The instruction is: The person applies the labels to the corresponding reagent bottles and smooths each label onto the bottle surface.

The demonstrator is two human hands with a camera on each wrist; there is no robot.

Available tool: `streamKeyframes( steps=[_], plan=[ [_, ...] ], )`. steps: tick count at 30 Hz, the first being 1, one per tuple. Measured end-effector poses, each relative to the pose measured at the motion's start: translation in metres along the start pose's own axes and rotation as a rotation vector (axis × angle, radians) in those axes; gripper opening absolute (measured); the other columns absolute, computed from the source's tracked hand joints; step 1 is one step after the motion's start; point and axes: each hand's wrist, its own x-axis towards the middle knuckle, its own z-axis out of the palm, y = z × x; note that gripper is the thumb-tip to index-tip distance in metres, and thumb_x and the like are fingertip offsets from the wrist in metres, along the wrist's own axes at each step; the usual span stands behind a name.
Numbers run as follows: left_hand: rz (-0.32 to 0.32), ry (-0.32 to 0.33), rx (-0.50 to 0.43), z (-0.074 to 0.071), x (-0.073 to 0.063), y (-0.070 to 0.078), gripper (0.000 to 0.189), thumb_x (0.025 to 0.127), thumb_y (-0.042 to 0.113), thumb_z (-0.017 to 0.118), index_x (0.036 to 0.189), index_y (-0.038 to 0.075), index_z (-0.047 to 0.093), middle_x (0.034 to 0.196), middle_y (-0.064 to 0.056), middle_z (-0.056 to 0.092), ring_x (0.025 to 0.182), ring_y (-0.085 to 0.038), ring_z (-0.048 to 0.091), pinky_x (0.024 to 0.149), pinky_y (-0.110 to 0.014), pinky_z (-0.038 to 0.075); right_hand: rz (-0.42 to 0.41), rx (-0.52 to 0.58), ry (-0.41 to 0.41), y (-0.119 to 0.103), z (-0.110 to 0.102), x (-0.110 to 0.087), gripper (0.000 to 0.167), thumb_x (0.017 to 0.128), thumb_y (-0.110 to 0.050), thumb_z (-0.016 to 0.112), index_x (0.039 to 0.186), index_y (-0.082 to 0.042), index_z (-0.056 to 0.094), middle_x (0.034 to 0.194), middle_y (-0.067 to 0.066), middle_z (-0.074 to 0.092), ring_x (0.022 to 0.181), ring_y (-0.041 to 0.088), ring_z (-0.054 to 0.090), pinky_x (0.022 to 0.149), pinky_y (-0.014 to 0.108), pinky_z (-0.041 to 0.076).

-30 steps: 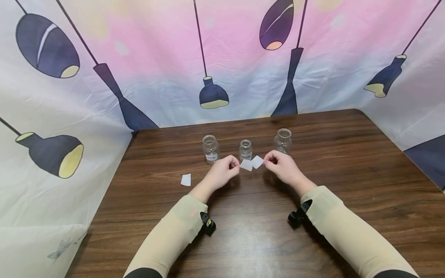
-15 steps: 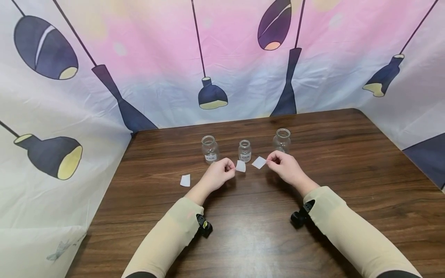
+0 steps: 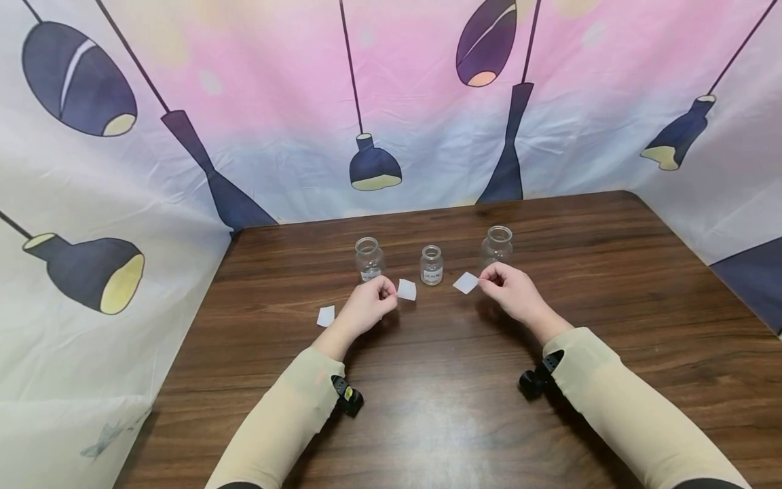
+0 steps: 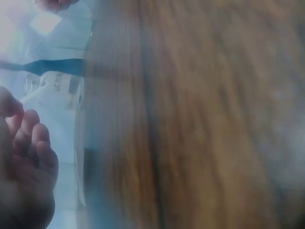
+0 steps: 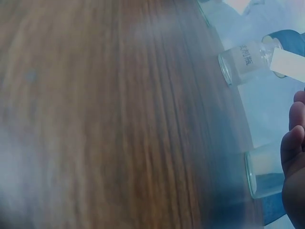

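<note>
On the small jar (image 3: 431, 261), near the middle of the head view, I can see a white label (image 3: 432, 276); in the right wrist view its dark characters run sideways, the last two reading 剂瓶, the first less clear. The left jar (image 3: 369, 252) bears a white label too, partly covered by my left hand (image 3: 368, 303) and too small to read.

That hand pinches the edge of a white paper square (image 3: 406, 291) just left of centre. My right hand (image 3: 512, 292) pinches a second square (image 3: 466, 282) by its corner, right of centre, turned like a diamond. Both are thin, plain and apart from each other. A third paper piece (image 3: 326, 315) lies left of centre, beside my left wrist.

The right jar (image 3: 497, 246) stands behind my right hand, clear glass and uncapped like the others. Under everything is a dark brown wood-grain table (image 3: 427, 407), glossy toward the bottom of the frame. Across the top hangs a creased pink, blue and white cloth (image 3: 415, 88) printed with dark lamps.
</note>
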Motion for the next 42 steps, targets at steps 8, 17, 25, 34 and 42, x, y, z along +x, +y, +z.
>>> streamKeyframes(
  steps=[8,17,25,34,42],
  plan=[
    [-0.031,0.013,-0.010,-0.011,-0.010,-0.014,0.003,0.082,0.010,0.059,0.082,0.008,0.057,0.069,0.002,0.055,0.062,-0.011,0.051,0.059,-0.025,0.042,0.003,-0.007,0.023,0.002,-0.006,-0.002,0.007,0.088,-0.010,0.061,0.088,-0.003,0.061,0.074,0.003,0.054,0.068,0.019,0.047,0.060,0.029,0.039],
    [-0.040,0.073,-0.024,-0.023,-0.021,-0.029,0.005,0.081,0.009,0.061,0.079,0.006,0.057,0.069,0.003,0.053,0.065,-0.012,0.049,0.060,-0.025,0.040,0.019,-0.026,0.020,0.007,-0.008,-0.003,0.009,0.089,-0.011,0.061,0.089,-0.002,0.061,0.076,0.004,0.055,0.071,0.020,0.047,0.062,0.030,0.039],
    [-0.068,0.110,-0.031,-0.033,-0.031,-0.037,0.004,0.079,0.008,0.062,0.079,0.005,0.059,0.066,0.003,0.054,0.061,-0.012,0.048,0.057,-0.025,0.040,0.026,-0.023,0.019,0.010,-0.010,-0.005,0.009,0.090,-0.012,0.061,0.089,-0.004,0.060,0.076,0.004,0.054,0.070,0.018,0.047,0.061,0.028,0.039],
    [-0.134,0.122,-0.007,-0.047,-0.039,-0.046,0.003,0.081,0.009,0.061,0.081,0.006,0.059,0.065,0.001,0.053,0.055,-0.014,0.050,0.054,-0.028,0.043,0.034,-0.029,0.029,0.008,-0.014,-0.005,0.010,0.089,-0.013,0.060,0.089,-0.003,0.060,0.075,0.004,0.054,0.068,0.017,0.047,0.060,0.027,0.039],
    [-0.203,0.122,-0.019,-0.054,-0.046,-0.052,0.003,0.081,0.009,0.061,0.081,0.006,0.061,0.067,0.000,0.055,0.054,-0.015,0.052,0.051,-0.029,0.045,0.022,-0.033,0.045,0.012,-0.015,-0.005,0.011,0.088,-0.015,0.061,0.088,-0.004,0.060,0.074,0.002,0.054,0.068,0.016,0.047,0.059,0.027,0.038]
  ],
)
